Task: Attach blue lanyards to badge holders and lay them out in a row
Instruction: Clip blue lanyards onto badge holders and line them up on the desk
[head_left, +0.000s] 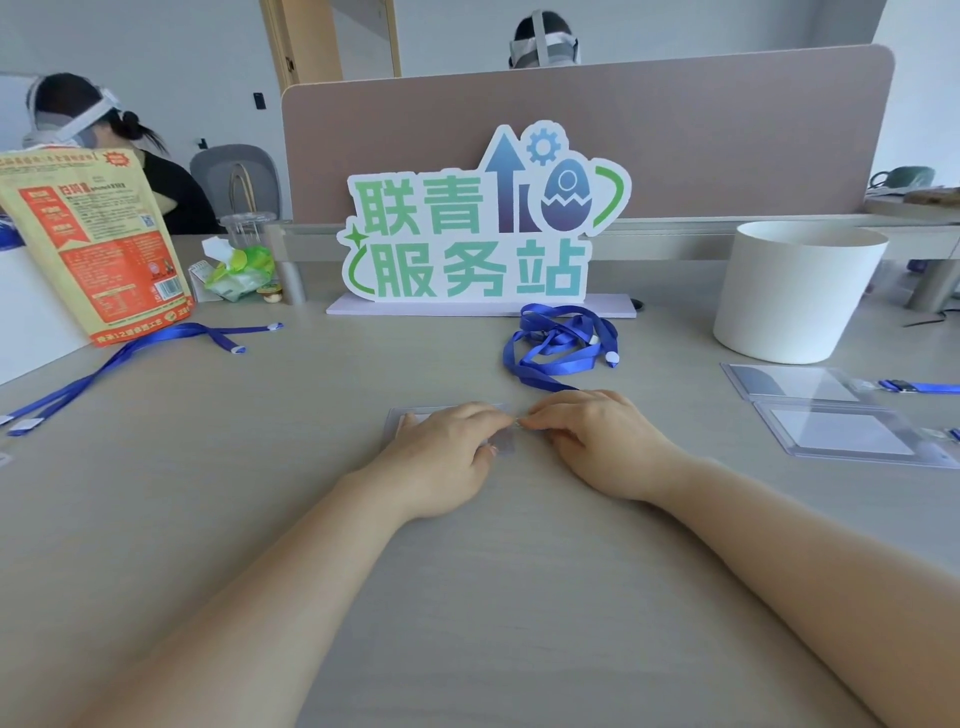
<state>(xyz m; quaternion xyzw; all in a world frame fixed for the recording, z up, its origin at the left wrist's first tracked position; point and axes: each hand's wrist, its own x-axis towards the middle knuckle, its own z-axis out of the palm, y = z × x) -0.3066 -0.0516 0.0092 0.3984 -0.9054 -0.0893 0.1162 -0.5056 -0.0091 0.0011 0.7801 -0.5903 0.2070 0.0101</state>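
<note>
Head view, item one: a badge holder (400, 419), a clear soft-plastic rectangle, is lying flat on the bench (467, 571) at centre, mostly under the left hand (447, 452). That hand is resting palm down on it, fingers curled, thumb and forefinger pinching its right edge. The right hand (587, 436) is meeting it fingertip to fingertip, fingers bent and pinching a small glinting clip on the end of a blue lanyard (561, 343).

Item two: that lanyard, a flat woven ribbon, is trailing from the right hand back to a loose coil just behind both hands.

Item three: two more clear badge holders (831, 410) with pale card inserts are lying side by side at right, each with a blue strap end at its right edge.

Item four: loose blue ribbon lanyards (130, 353) are stretching across the bench at left.

Surroundings: a white round tub (795, 291) is standing at right rear, a cut-out sign (483, 228) in green and blue at centre rear, and a printed orange pouch (93, 244) at left. The bench top is showing a pale matte woodgrain.
</note>
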